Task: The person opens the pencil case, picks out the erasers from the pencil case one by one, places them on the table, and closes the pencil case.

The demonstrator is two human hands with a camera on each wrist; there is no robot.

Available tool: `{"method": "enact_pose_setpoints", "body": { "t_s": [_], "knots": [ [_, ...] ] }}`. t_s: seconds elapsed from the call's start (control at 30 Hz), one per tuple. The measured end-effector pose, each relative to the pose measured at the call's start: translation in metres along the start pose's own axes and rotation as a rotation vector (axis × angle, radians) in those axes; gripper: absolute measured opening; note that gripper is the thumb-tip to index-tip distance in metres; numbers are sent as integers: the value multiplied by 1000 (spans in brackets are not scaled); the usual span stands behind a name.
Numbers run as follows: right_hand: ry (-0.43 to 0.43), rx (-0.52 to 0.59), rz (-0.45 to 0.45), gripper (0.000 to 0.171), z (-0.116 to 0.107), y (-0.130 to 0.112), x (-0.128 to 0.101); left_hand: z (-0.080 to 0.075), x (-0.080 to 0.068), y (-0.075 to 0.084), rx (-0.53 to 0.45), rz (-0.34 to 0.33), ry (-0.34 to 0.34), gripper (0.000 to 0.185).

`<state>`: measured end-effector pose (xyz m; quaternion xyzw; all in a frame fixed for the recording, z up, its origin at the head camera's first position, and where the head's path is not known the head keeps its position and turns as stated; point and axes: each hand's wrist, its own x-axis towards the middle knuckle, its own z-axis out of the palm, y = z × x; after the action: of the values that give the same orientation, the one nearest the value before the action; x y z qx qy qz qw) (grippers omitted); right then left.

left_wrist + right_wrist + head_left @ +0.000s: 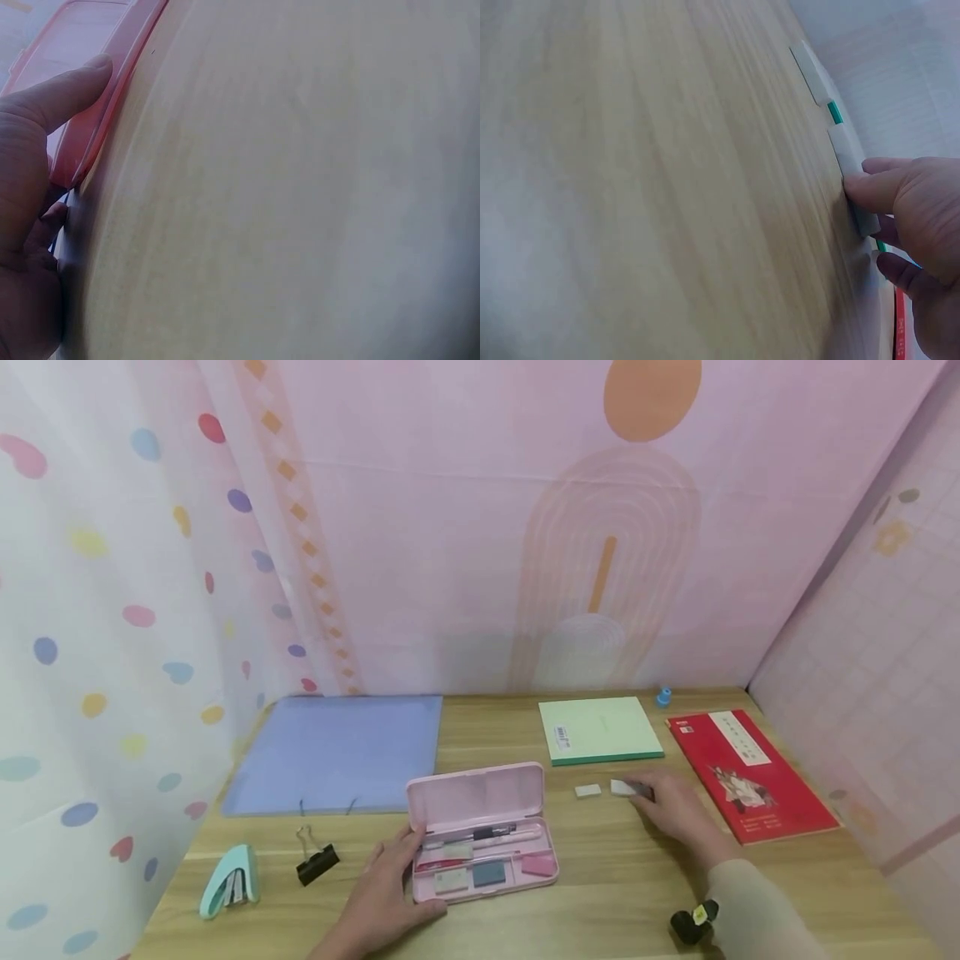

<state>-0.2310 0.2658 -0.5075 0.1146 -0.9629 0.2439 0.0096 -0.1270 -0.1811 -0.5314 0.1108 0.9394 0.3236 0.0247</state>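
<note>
A pink pencil case (480, 793) lies with its lid up in the middle of the table. Inside are pens (495, 832), a blue-grey eraser (489, 873), a pink eraser (538, 865) and pale erasers (451, 881). My left hand (386, 889) grips the case's left end, the thumb at its front edge; in the left wrist view the thumb lies on the pink wall (97, 127). To the right, my right hand (675, 810) pinches a white-and-grey eraser (622, 787) at the tabletop. A smaller white eraser (587, 791) lies just left of it, untouched.
A blue folder (337, 752) lies at back left, a binder clip (318, 864) and mint stapler (230, 881) before it. Behind the erasers lies a green notebook (600, 728), near a small blue object (663, 697). A red booklet (750, 777) is at right. A black object (690, 927) sits near the right sleeve.
</note>
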Motion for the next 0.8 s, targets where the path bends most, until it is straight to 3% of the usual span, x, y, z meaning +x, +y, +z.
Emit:
{"method": "enact_pose_setpoints", "body": {
  "t_s": [0.53,0.7,0.8],
  "knots": [
    [3,21,-47,35,3,-12,2,0,-1,1,9,-5,0,117],
    [32,43,-105,37,6,-48,-9,1,-2,2,18,2,5,116],
    [3,18,-247,31,15,-83,-20,0,-2,2,31,6,15,116]
  ]
}}
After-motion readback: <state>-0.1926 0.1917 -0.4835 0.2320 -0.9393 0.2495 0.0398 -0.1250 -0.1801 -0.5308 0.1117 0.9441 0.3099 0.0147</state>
